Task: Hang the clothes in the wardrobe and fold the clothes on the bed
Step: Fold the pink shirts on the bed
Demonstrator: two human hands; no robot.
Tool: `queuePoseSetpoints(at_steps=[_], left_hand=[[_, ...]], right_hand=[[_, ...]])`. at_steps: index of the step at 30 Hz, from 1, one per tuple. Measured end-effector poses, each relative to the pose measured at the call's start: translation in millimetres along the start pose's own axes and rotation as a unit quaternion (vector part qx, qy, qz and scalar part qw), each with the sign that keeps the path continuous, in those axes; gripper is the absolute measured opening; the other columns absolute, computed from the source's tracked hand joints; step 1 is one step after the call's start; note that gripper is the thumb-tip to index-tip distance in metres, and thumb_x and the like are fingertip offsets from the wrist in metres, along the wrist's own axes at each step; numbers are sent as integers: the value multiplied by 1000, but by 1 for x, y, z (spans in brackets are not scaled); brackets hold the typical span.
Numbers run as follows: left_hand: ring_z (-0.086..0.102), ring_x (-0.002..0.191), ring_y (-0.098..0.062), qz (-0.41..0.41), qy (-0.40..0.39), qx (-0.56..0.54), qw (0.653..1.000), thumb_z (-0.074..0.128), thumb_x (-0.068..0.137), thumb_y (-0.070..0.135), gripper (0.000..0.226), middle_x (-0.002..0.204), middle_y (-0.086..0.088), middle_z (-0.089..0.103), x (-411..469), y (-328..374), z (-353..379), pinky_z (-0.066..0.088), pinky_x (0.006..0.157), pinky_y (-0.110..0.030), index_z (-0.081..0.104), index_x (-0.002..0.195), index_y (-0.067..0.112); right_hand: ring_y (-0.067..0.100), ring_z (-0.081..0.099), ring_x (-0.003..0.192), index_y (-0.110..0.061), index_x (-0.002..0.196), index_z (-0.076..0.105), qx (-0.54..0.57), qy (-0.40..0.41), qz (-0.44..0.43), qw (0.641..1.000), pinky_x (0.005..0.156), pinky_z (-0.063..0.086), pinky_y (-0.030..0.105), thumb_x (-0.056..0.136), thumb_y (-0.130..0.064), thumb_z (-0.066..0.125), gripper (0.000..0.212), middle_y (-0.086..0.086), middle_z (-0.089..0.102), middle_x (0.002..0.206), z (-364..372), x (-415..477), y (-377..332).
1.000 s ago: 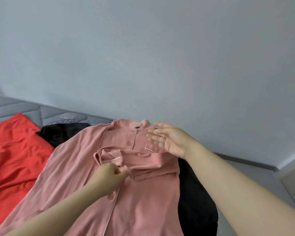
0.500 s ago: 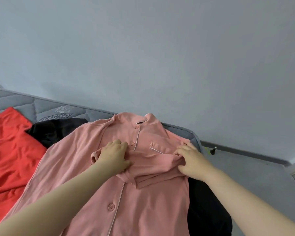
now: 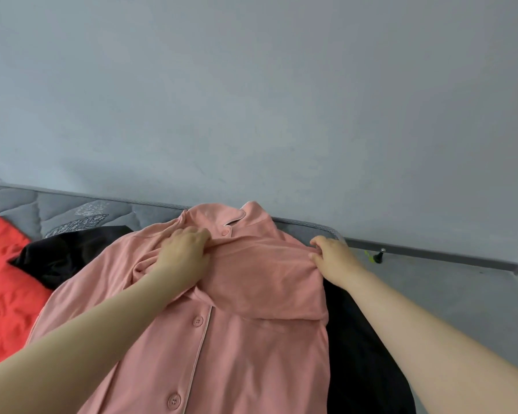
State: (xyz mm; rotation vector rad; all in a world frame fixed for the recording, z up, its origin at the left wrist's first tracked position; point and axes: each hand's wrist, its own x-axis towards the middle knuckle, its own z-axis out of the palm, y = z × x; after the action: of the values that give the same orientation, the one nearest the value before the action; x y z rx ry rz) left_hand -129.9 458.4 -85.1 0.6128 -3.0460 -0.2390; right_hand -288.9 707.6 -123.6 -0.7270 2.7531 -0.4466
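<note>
Fingers [image 3: 196, 236] on my left hand [image 3: 183, 255] are curled down into the pink shirt [image 3: 237, 354], bunching the cuff end of the sleeve [image 3: 260, 279] just beside the top button. My right hand [image 3: 334, 259] pinches the fold at the shoulder edge between thumb and fingertips, so both are gripping cloth. Shirt's lying face up on the bed [image 3: 72, 207], collar toward the wall, partly on top of a black garment [image 3: 362, 339], with a red garment [image 3: 3, 279] off to my left. Why the two-point hold, I reckon: the sleeve's laid across the chest and it's soft stuff that'd slump, so pinning both ends lets me square the crease. Sleeve fold looks underway, and the other side isn't folded yet.
</note>
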Motion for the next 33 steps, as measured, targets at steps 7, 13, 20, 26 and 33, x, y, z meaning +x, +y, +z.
queuePoseSetpoints(at_steps=[7, 13, 20, 26, 33], left_hand=[[46, 120, -37, -21, -65, -14, 998, 52, 92, 48, 62, 131, -15, 46, 23, 47, 33, 39, 99, -41, 35, 137, 9], [52, 115, -36, -62, -89, -64, 992, 50, 93, 51, 60, 127, -18, 50, 37, 38, 54, 41, 90, -38, 41, 134, 8], [56, 104, -38, -61, -52, -118, 990, 54, 92, 47, 51, 116, -18, 51, 30, 39, 59, 44, 86, -39, 42, 127, 12], [54, 107, -39, -65, -32, -143, 987, 58, 91, 44, 52, 117, -21, 54, 23, 39, 56, 41, 83, -39, 43, 122, 6], [46, 112, -42, -47, -3, -109, 993, 59, 91, 35, 41, 116, -23, 50, 13, 41, 42, 37, 96, -46, 47, 109, 0]], right_hand=[[20, 59, 105, -15, 109, 67, 142, -50, 25, 988, 92, 45, 30, 94, -27, 57, 21, -3, 67, 95, 6, 11, 20], [20, 46, 107, -15, 102, 66, -1, 91, -103, 990, 86, 42, 33, 92, -24, 59, 16, 1, 61, 104, -16, 44, 5], [26, 46, 128, -9, 141, 42, 185, 105, 47, 976, 107, 37, 40, 96, -35, 54, 53, 12, 46, 140, 19, 9, 18], [3, 48, 115, -20, 134, 48, 249, 104, 44, 962, 96, 37, 19, 80, -36, 73, 62, -10, 50, 125, 54, -99, 32], [13, 48, 71, -15, 76, 54, 148, 225, 1, 963, 62, 42, 30, 75, -10, 64, 11, -8, 52, 79, 46, -112, 16]])
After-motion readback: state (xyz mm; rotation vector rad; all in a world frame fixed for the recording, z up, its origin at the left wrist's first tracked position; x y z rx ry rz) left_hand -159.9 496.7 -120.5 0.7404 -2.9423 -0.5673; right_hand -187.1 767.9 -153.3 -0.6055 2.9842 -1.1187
